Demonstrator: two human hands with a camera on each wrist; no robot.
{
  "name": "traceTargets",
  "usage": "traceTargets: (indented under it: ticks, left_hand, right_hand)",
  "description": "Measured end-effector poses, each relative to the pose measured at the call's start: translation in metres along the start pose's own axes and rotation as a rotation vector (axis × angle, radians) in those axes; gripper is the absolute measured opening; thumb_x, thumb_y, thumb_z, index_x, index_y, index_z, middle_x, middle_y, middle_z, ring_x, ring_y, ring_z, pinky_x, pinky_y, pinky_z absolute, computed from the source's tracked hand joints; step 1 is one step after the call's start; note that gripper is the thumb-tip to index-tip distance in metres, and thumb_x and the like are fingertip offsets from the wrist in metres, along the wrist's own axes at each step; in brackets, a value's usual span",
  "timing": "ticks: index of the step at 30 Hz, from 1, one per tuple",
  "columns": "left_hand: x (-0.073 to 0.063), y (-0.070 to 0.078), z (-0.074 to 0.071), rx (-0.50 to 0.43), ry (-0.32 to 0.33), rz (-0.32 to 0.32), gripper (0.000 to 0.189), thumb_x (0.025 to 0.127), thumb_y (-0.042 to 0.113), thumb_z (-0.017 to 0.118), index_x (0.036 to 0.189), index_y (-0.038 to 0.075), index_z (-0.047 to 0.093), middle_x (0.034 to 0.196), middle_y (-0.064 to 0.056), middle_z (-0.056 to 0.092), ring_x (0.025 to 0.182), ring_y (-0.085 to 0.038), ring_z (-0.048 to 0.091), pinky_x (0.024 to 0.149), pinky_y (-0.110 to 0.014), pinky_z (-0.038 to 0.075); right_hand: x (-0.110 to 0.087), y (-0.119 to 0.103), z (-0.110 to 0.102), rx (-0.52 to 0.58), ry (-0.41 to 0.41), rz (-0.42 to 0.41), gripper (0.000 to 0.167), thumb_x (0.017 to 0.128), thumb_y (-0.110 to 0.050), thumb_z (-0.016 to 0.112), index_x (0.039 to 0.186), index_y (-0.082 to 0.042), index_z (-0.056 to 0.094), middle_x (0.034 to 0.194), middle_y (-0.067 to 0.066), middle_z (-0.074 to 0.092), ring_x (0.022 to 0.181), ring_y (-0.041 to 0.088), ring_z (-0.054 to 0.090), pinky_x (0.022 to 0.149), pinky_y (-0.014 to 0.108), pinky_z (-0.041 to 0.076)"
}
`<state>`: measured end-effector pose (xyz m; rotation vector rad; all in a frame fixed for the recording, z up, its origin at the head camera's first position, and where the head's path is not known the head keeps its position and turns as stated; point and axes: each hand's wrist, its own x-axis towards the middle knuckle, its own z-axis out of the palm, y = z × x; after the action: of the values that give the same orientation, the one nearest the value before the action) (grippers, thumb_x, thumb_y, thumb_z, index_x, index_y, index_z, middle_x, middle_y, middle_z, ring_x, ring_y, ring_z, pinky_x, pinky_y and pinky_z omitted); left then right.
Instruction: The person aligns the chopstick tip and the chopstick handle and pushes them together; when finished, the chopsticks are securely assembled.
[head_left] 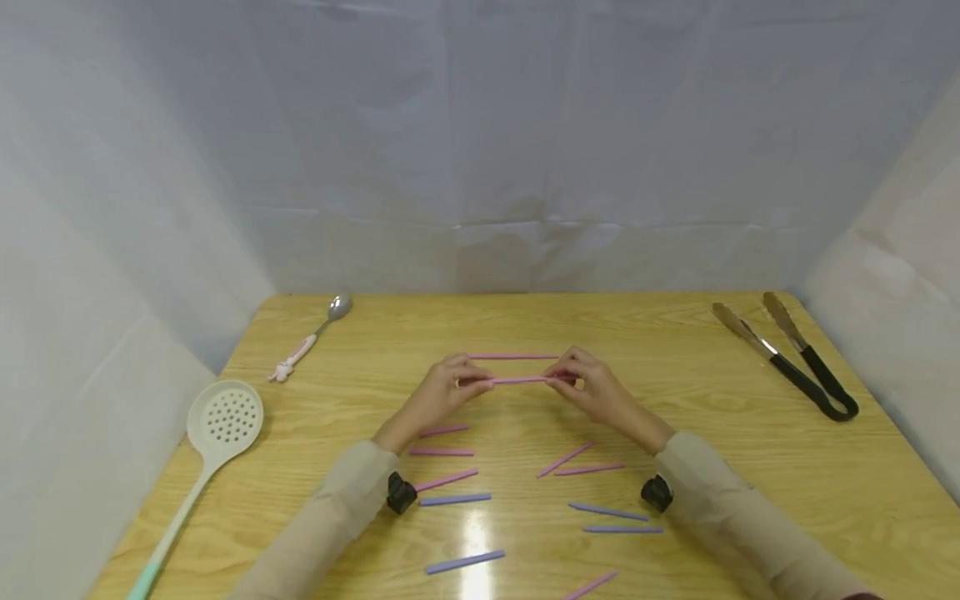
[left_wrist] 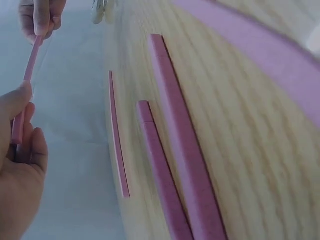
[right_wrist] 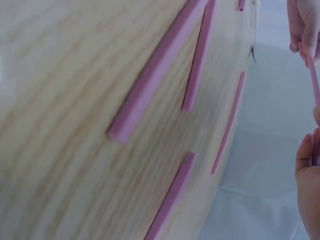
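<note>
Both hands hold one slim pink stick [head_left: 519, 380] level above the table, one at each end. My left hand [head_left: 438, 390] pinches its left end between thumb and fingers; my right hand [head_left: 594, 390] pinches the right end. In the left wrist view the held stick [left_wrist: 32, 62] runs between the two hands, raised off the wood. Just beyond it, another pink stick [head_left: 513, 356] lies crosswise on the table. Under the left forearm are several pink sticks [head_left: 442, 452], and two more pink sticks [head_left: 588, 470] lie below the right hand.
Nearer the front lie blue-purple sticks [head_left: 465, 562] and a pink stick [head_left: 591, 586]. A slotted skimmer [head_left: 225, 421] and a spoon with a rabbit handle [head_left: 303, 346] are on the left. Black-handled tongs [head_left: 813, 379] lie at the right. White sheeting [head_left: 510, 167] surrounds the wooden table [head_left: 645, 333].
</note>
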<state>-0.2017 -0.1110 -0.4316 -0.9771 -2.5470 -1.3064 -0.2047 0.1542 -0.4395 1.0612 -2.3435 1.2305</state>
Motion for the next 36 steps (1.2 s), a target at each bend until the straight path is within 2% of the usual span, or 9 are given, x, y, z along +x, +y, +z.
traceTargets:
  ticks: [3,6,15,21,26,31,36]
  left_hand:
    - [0.003,0.000,0.000,0.014,-0.008,-0.010,0.018,0.087,0.011,0.068,0.100,-0.001,0.071,0.081,-0.001,0.056,0.076,-0.013,0.045,0.066,-0.023,0.042]
    - [0.006,-0.001,-0.001,0.026,-0.032,-0.033,0.019,0.089,0.013,0.066,0.103,0.001,0.071,0.085,-0.002,0.060,0.079,-0.014,0.050,0.070,-0.024,0.047]
    - [0.006,-0.005,-0.011,0.064,-0.047,-0.083,0.020,0.088,0.012,0.067,0.105,0.002,0.071,0.095,-0.007,0.066,0.090,-0.021,0.059,0.080,-0.031,0.052]
    - [0.006,-0.008,-0.019,0.080,-0.078,-0.110,0.022,0.089,0.009,0.065,0.109,0.001,0.069,0.097,-0.010,0.067,0.087,-0.021,0.058,0.077,-0.030,0.051]
    - [0.011,-0.014,-0.025,0.106,-0.107,-0.132,0.023,0.089,0.005,0.064,0.111,-0.002,0.067,0.100,-0.014,0.068,0.085,-0.021,0.060,0.076,-0.030,0.052]
    - [0.016,-0.024,-0.028,0.113,-0.140,-0.202,0.021,0.090,0.005,0.062,0.109,-0.003,0.068,0.103,-0.015,0.067,0.088,-0.022,0.060,0.078,-0.033,0.052]
    - [0.017,-0.036,-0.027,0.074,-0.193,-0.303,0.022,0.092,0.007,0.060,0.112,0.000,0.068,0.110,-0.015,0.066,0.096,-0.024,0.060,0.083,-0.035,0.052]
  right_hand:
    - [0.001,0.004,-0.003,-0.034,0.010,-0.035,0.014,0.079,0.007,0.070,0.091,0.000,0.070,0.083,0.005,0.057,0.070,0.009,0.051,0.057,0.020,0.045]
    - [0.001,0.007,-0.005,-0.047,0.003,-0.034,0.015,0.080,0.005,0.071,0.094,-0.001,0.070,0.085,0.005,0.058,0.071,0.009,0.053,0.057,0.020,0.046]
    - [0.000,0.010,-0.005,-0.031,-0.009,0.096,0.013,0.084,0.000,0.069,0.097,0.000,0.071,0.085,0.005,0.060,0.072,0.006,0.053,0.062,0.021,0.049]
    - [0.005,0.013,-0.002,-0.043,0.009,0.132,0.011,0.084,-0.003,0.070,0.095,0.001,0.072,0.083,0.005,0.061,0.072,0.010,0.055,0.063,0.022,0.050]
    - [0.014,0.018,0.001,-0.057,-0.024,0.192,0.011,0.085,-0.004,0.070,0.094,0.002,0.072,0.083,0.007,0.063,0.073,0.014,0.056,0.065,0.023,0.051]
    - [0.022,0.027,0.005,-0.064,-0.092,0.250,0.012,0.085,-0.005,0.069,0.095,0.002,0.071,0.084,0.008,0.063,0.076,0.017,0.058,0.068,0.025,0.052]
    - [0.027,0.036,0.009,-0.060,-0.159,0.318,0.012,0.086,-0.003,0.068,0.095,0.004,0.070,0.087,0.011,0.064,0.079,0.021,0.059,0.072,0.029,0.053]
